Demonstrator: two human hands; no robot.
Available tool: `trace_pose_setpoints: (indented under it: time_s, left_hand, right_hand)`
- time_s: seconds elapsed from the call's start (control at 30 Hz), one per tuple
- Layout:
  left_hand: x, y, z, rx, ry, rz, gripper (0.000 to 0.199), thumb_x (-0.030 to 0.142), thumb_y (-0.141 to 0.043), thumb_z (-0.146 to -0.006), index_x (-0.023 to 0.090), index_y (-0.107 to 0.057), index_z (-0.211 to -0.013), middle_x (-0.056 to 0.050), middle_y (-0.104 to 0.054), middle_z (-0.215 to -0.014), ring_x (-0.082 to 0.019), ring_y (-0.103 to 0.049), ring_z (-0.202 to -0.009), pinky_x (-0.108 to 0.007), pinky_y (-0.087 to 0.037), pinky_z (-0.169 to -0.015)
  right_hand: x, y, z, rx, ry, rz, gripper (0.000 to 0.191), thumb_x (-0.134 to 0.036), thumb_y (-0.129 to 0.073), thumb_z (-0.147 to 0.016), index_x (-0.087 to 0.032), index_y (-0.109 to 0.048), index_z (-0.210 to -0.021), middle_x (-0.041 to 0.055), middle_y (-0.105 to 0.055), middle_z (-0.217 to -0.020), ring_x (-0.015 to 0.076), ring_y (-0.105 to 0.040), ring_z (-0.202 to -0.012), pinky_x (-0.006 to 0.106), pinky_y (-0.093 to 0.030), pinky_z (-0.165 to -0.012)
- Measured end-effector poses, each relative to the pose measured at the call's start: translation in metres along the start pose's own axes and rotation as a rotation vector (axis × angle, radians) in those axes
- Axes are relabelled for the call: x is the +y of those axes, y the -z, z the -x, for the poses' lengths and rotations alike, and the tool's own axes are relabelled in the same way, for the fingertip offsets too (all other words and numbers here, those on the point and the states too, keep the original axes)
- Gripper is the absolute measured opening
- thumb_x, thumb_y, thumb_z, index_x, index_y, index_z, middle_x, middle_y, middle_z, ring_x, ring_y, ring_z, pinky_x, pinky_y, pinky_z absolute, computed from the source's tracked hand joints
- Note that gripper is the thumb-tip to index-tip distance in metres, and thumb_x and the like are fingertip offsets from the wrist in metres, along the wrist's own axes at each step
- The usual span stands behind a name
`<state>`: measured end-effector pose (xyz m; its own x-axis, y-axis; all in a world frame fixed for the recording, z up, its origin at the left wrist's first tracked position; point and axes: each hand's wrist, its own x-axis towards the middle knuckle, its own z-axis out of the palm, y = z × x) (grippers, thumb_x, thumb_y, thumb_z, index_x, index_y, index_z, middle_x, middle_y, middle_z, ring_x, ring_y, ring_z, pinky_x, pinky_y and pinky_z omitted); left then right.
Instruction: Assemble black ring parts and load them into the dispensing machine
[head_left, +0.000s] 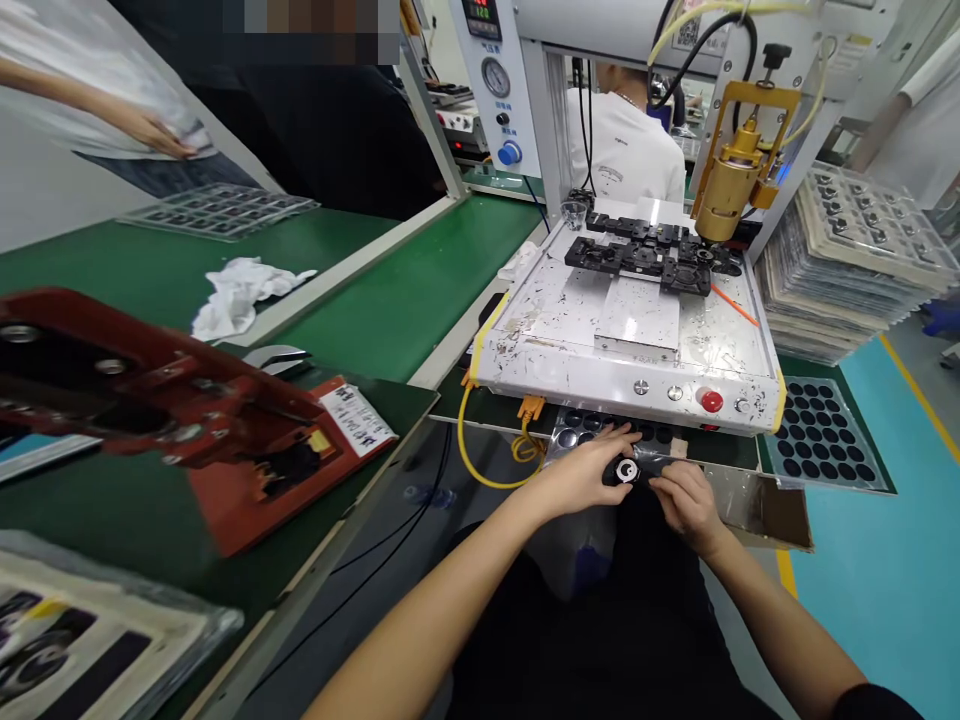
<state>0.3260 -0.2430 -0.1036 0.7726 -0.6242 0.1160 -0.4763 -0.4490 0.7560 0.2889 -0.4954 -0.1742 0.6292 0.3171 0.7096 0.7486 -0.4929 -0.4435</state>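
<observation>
Just below the machine's front edge, my left hand [589,468] holds a small black round part [627,471] with a white, ring-like face between thumb and fingers. The white face is turned up toward me. Close on its right, my right hand [688,503] has its fingertips pinched together, and what they grip, if anything, is too small to make out. Partly behind my left fingers lies a clear plastic tray [568,439] with black discs in its pockets.
A white bench machine [559,365] with black fixtures [637,258] and a gold press head [724,195] stands ahead. A red hand press [225,490] is left. Stacked trays [810,290], a disc tray [821,440] and an open cardboard box [787,515] are right. Other people stand nearby.
</observation>
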Motion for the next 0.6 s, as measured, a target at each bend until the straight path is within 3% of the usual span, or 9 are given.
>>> trace_pose_setpoints:
  time_s: [0.17, 0.27, 0.33, 0.47, 0.53, 0.6]
  left_hand:
    - [-0.003, -0.016, -0.01, 0.185, 0.008, 0.003, 0.029, 0.017, -0.074, -0.086, 0.021, -0.065, -0.113, -0.014, -0.067, -0.15, -0.033, -0.061, -0.145, -0.052, -0.038, -0.13]
    - [-0.004, -0.021, -0.018, 0.25, 0.027, 0.014, 0.028, 0.017, -0.071, -0.088, 0.022, -0.064, -0.115, -0.014, -0.07, -0.141, -0.033, -0.067, -0.133, -0.049, -0.051, -0.118]
    - [-0.003, -0.023, -0.02, 0.282, 0.029, 0.022, 0.03, 0.016, -0.072, -0.086, 0.023, -0.064, -0.114, -0.013, -0.071, -0.137, -0.033, -0.068, -0.13, -0.048, -0.054, -0.113]
    - [0.01, -0.023, -0.011, 0.341, 0.024, 0.033, 0.031, 0.018, -0.073, -0.088, 0.022, -0.065, -0.118, -0.014, -0.07, -0.139, -0.034, -0.065, -0.134, -0.049, -0.051, -0.116]
    - [0.023, -0.023, -0.001, 0.369, 0.051, 0.062, 0.034, 0.021, -0.074, -0.09, 0.022, -0.065, -0.123, -0.012, -0.073, -0.131, -0.032, -0.07, -0.125, -0.048, -0.054, -0.112]
    - [0.038, -0.023, 0.011, 0.41, 0.137, 0.224, 0.038, 0.025, -0.077, -0.09, 0.023, -0.064, -0.125, -0.008, -0.076, -0.115, -0.027, -0.074, -0.108, -0.043, -0.06, -0.101]
  right_hand:
    - [-0.021, 0.038, -0.008, 0.037, -0.305, -0.06, 0.007, -0.022, -0.068, -0.103, -0.024, -0.074, -0.102, 0.0106, -0.081, -0.108, 0.0276, -0.077, -0.101, 0.045, -0.06, -0.091]
    - [-0.027, 0.055, -0.02, 0.032, -0.511, -0.13, 0.008, -0.03, -0.063, -0.108, -0.024, -0.068, -0.107, 0.0061, -0.078, -0.09, 0.0234, -0.076, -0.081, 0.036, -0.062, -0.075]
    - [-0.03, 0.06, -0.03, 0.025, -0.596, -0.18, 0.013, -0.035, -0.06, -0.109, -0.024, -0.066, -0.113, 0.0011, -0.071, -0.077, 0.02, -0.072, -0.067, 0.032, -0.059, -0.063]
    - [-0.042, 0.063, -0.05, 0.004, -0.766, -0.393, 0.028, -0.047, -0.066, -0.105, -0.022, -0.071, -0.116, -0.0014, -0.064, -0.073, 0.0167, -0.063, -0.059, 0.03, -0.054, -0.056]
    - [-0.05, 0.064, -0.061, 0.006, -0.857, -0.543, 0.035, -0.051, -0.075, -0.098, -0.022, -0.075, -0.117, -0.0009, -0.065, -0.075, 0.0157, -0.061, -0.059, 0.03, -0.053, -0.056]
    - [-0.059, 0.066, -0.07, 0.005, -0.913, -0.641, 0.038, -0.051, -0.082, -0.092, -0.022, -0.076, -0.115, -0.0001, -0.067, -0.079, 0.0152, -0.061, -0.059, 0.031, -0.054, -0.057]
